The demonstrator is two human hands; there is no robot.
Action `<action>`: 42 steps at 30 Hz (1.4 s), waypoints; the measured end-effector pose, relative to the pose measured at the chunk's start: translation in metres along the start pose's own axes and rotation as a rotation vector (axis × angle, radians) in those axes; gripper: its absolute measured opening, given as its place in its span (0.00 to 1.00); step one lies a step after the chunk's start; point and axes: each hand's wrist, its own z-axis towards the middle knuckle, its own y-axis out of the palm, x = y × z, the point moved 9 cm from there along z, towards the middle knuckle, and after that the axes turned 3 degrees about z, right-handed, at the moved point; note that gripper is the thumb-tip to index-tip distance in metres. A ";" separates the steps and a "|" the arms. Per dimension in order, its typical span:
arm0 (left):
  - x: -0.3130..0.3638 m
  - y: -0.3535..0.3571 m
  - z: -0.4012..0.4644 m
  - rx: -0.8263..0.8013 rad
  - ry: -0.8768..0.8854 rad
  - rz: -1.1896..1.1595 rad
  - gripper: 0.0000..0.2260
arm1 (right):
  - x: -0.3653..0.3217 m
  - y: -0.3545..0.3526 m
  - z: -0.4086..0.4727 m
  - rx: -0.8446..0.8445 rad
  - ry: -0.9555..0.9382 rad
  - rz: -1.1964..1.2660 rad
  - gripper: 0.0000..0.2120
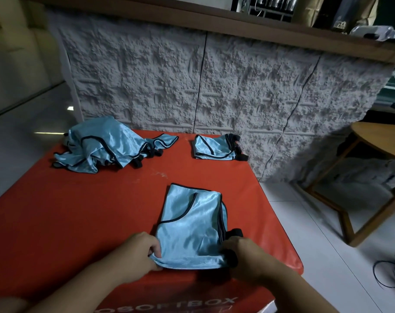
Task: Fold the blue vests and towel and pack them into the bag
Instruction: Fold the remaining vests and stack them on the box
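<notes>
Glossily pale-blue vest [189, 227], black-trimmed, half-folded.

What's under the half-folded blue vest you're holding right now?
The half-folded shiny blue vest lies on the red padded surface. Left hand and right hand pinch its near corners. Anything beneath is covered.

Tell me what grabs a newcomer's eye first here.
The red mat fills the view. At its near edge, the left hand and right hand pinch the near corners of a half-folded blue vest. Far left lies a crumpled vest pile, far right a folded vest.
</notes>
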 end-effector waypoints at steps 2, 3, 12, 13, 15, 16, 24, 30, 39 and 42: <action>0.001 -0.004 -0.002 -0.026 0.037 -0.012 0.12 | -0.010 -0.005 -0.005 -0.039 -0.052 -0.019 0.08; 0.003 -0.006 -0.002 -0.036 0.061 -0.032 0.12 | -0.015 -0.009 -0.007 -0.051 -0.081 -0.030 0.06; 0.016 -0.025 0.023 -0.178 0.158 -0.307 0.09 | -0.010 -0.048 -0.010 -0.019 0.060 0.333 0.08; 0.015 -0.026 0.030 -0.168 0.147 -0.343 0.10 | -0.006 -0.053 -0.008 0.000 0.092 0.403 0.08; 0.013 -0.031 0.040 -0.121 0.111 -0.409 0.09 | 0.000 -0.060 -0.004 0.040 0.159 0.542 0.08; 0.010 -0.034 0.047 -0.088 0.094 -0.434 0.09 | 0.005 -0.062 0.000 0.065 0.198 0.616 0.08; -0.018 -0.040 0.104 0.177 -0.067 -0.486 0.10 | 0.031 -0.076 0.050 0.137 0.429 0.857 0.06; -0.037 -0.026 0.138 0.330 -0.196 -0.572 0.12 | 0.064 -0.071 0.084 0.274 0.553 0.946 0.02; -0.046 -0.012 0.166 0.476 -0.358 -0.591 0.05 | 0.097 -0.065 0.101 0.495 0.635 0.498 0.16; -0.040 -0.017 0.164 0.477 -0.385 -0.479 0.07 | 0.091 -0.074 0.096 0.547 0.640 0.251 0.27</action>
